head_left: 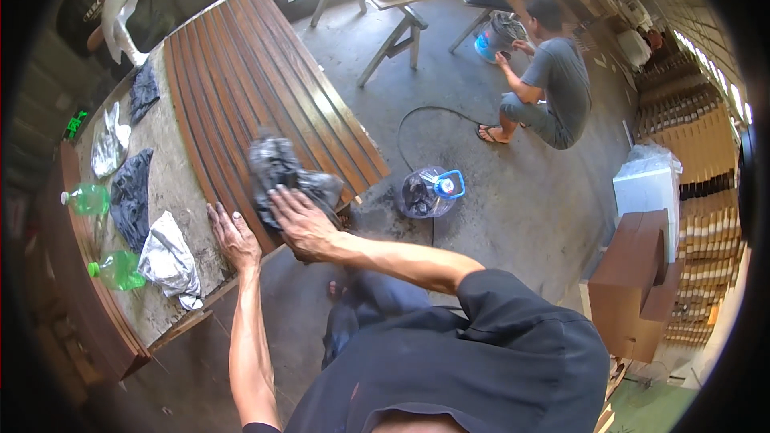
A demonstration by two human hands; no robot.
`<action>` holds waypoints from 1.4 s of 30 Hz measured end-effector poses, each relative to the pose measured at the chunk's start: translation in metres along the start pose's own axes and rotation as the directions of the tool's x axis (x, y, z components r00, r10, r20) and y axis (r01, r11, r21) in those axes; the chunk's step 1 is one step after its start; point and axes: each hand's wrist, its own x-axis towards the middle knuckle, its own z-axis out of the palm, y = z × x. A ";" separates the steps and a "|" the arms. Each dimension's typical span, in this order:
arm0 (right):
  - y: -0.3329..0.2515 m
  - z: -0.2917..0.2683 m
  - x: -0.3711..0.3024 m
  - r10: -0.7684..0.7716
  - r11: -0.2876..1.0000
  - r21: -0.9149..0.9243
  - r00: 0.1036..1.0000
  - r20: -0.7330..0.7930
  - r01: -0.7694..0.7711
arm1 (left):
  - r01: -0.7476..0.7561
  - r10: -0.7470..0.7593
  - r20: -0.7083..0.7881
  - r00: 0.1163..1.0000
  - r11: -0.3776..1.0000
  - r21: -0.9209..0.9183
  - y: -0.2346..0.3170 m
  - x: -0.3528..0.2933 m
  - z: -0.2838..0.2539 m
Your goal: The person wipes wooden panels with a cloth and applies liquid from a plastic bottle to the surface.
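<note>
Far left, a person is half lost in the dark lens rim. Two green plastic bottles lie on the stained, rough table, near a crumpled white cloth and a matte black cloth; the clear bag beyond is wrinkled and glossy. Left hand: empty, flattish, fingers nearly together, at the near left edge of the boards; exact contact unclear. Boards: long, reddish-brown, dark grooves, glare toward the right side. Grey-black rag: on the near end of the boards, bunched, shiny in places, smeared by motion blur. Right hand: fingers extended over the rag; palm side hidden, so cannot tell whether it grips. Right of it, a clear round jug, blue handle, contents indistinct; then a squatting co-worker, whose hands partly cover a bucket.
</note>
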 end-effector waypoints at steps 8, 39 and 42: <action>0.038 0.043 0.180 -0.244 0.970 0.016 0.970 0.000 0.244 | 0.059 -0.059 0.026 0.998 0.998 -0.022 0.030 0.003 -0.018; 0.182 0.010 0.278 -0.327 0.945 0.077 0.937 0.127 0.319 | 0.144 -0.164 0.206 0.965 0.984 0.108 0.046 0.011 -0.043; 0.232 0.006 0.298 -0.196 0.980 -0.007 0.967 0.164 0.200 | 0.136 -0.163 0.223 0.961 0.982 0.130 0.046 0.009 -0.046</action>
